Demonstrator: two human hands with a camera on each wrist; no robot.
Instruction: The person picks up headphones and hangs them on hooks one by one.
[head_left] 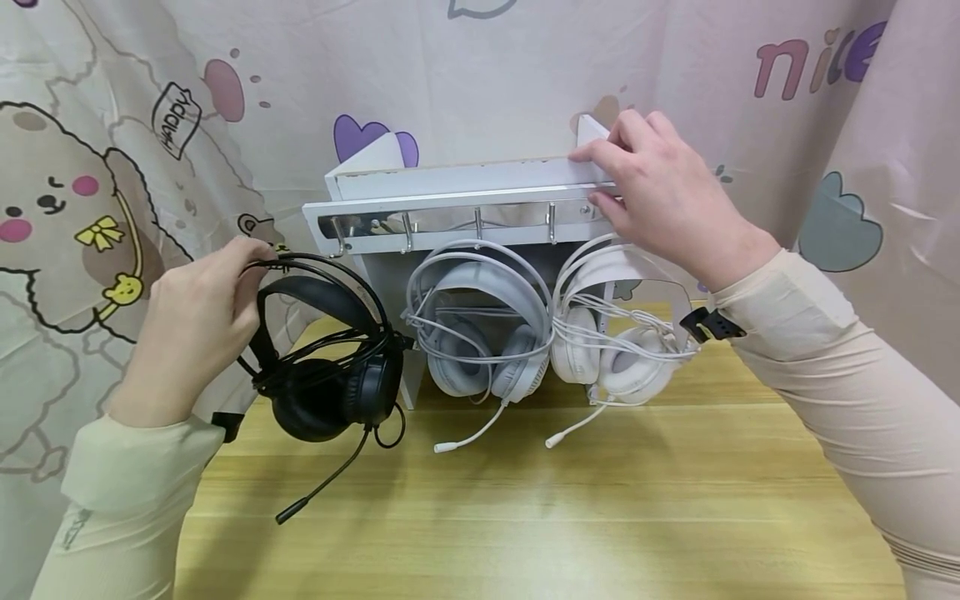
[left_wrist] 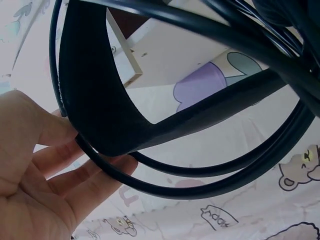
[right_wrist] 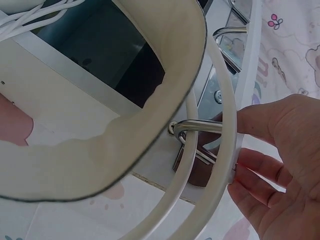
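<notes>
My left hand (head_left: 191, 321) pinches the headband of a black headset (head_left: 377, 387) by its top left end, holding it up left of the rack. Its cable is bundled around the earcups, and its mic boom points down. My right hand (head_left: 667, 196) holds the right end of a white hook rack (head_left: 442, 200), fingers over the top and thumb in front. Below that hand a white headset (head_left: 633, 367) hangs; in the right wrist view its thin arches (right_wrist: 227, 125) pass over a metal hook (right_wrist: 202, 126). A pale grey headset (head_left: 487, 277) hangs in the middle.
The rack stands at the back of a wooden table (head_left: 525, 508). Several metal hooks line its front strip, with a bare hook (head_left: 337, 236) at the left end nearest the black headset. A patterned curtain (head_left: 525, 75) hangs close behind and at both sides.
</notes>
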